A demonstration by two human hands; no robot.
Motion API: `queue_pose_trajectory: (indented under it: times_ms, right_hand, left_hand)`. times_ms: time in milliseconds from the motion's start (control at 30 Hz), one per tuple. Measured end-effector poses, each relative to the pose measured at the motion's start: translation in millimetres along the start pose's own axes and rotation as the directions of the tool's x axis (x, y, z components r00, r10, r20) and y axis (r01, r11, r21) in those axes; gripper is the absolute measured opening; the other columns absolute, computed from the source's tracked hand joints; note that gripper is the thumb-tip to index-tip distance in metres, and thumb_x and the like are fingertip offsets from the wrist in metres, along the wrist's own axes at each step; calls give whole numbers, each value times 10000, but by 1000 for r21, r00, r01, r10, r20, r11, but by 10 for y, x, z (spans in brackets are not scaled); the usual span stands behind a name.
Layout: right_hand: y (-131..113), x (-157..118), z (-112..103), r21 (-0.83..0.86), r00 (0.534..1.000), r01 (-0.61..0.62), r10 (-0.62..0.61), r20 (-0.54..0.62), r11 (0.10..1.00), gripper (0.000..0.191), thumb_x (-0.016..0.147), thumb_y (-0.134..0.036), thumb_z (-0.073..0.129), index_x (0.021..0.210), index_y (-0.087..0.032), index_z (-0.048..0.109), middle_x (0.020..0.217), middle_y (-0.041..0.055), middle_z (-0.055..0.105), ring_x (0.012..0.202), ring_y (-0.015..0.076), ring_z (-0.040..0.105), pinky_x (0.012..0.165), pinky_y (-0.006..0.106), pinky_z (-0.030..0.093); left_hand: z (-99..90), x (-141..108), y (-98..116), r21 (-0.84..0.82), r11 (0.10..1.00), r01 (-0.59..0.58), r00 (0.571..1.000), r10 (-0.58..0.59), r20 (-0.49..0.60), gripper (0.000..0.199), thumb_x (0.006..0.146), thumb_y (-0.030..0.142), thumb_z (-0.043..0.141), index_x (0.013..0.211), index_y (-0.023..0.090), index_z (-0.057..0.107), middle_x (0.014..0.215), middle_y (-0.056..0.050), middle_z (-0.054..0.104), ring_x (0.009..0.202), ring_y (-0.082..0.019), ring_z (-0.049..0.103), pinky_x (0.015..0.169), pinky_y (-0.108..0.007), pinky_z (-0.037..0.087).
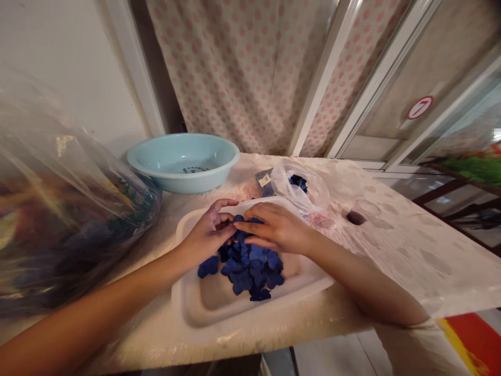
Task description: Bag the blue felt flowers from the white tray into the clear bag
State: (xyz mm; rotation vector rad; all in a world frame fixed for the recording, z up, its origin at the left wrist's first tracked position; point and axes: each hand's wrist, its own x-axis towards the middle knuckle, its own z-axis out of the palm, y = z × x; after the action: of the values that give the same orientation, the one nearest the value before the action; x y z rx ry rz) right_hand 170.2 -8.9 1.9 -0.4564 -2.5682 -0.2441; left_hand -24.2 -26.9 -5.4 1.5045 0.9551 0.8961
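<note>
Now left hand (209, 233), right hand (276, 227) touching blue cutouts (247, 266) in white tray (188, 297).

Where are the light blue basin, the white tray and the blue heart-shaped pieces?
Light blue basin (183, 181): head view, on its front wall.
White tray (274, 303): head view, on its front rim.
Blue heart-shaped pieces (250, 269): head view, on the pile's middle.

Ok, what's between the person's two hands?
In the head view, small blue heart-shaped pieces in the white tray lie between the left hand and the right hand.
</note>
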Motion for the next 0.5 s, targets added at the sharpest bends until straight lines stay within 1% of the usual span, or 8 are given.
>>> queue_pose_trajectory:
  times_ms: [100,133,233,333,433,500]
  right_hand:
    - [-4,-9,26,-43,997,-67,66,-33,997,192,898,-249,429,923,-166,600,830,43,594,750,119,524,653,241,423]
    - [3,-12,29,-52,997,-63,61,-46,997,186,898,-236,430,890,-169,603,805,33,596,729,115,519,644,239,414]
    - [31,-14,18,-104,997,1,-9,-74,995,173,887,-214,452,815,-178,604,772,22,598,710,120,500,650,258,389]
    - [41,-11,0,-118,997,34,-41,-59,992,257,895,-212,433,685,-166,573,714,19,572,690,117,481,647,258,367]
    - [40,-6,-12,-119,996,81,-84,-20,990,348,891,-321,442,597,-157,531,637,13,524,643,116,454,618,254,344]
    - [42,-5,-15,-123,996,85,-89,-29,989,415,853,-435,467,547,-157,503,579,2,480,596,113,426,590,254,328]
  left_hand:
    - [-1,-15,20,-52,999,8,1000,-8,14,444,737,262,558,1132,180,372,702,30,555,581,-109,514,533,-210,392]
    - [1,-20,21,-60,998,6,1000,-6,12,442,737,262,560,1131,180,377,695,31,559,577,-106,513,530,-207,389]
    - [9,-26,16,-51,999,2,1000,-1,18,431,737,265,567,1123,184,392,683,34,565,560,-99,500,533,-207,383]
    - [12,-18,17,-16,1000,1,1000,-1,14,415,735,272,575,1102,180,405,695,23,577,583,-105,511,538,-207,373]
    - [7,-4,21,18,1000,2,1000,-2,-19,383,729,269,577,1067,174,425,661,29,565,565,-104,501,508,-198,346]
    - [4,5,19,42,999,-5,998,8,-68,348,720,258,581,1029,174,444,630,42,546,539,-98,488,493,-193,331]
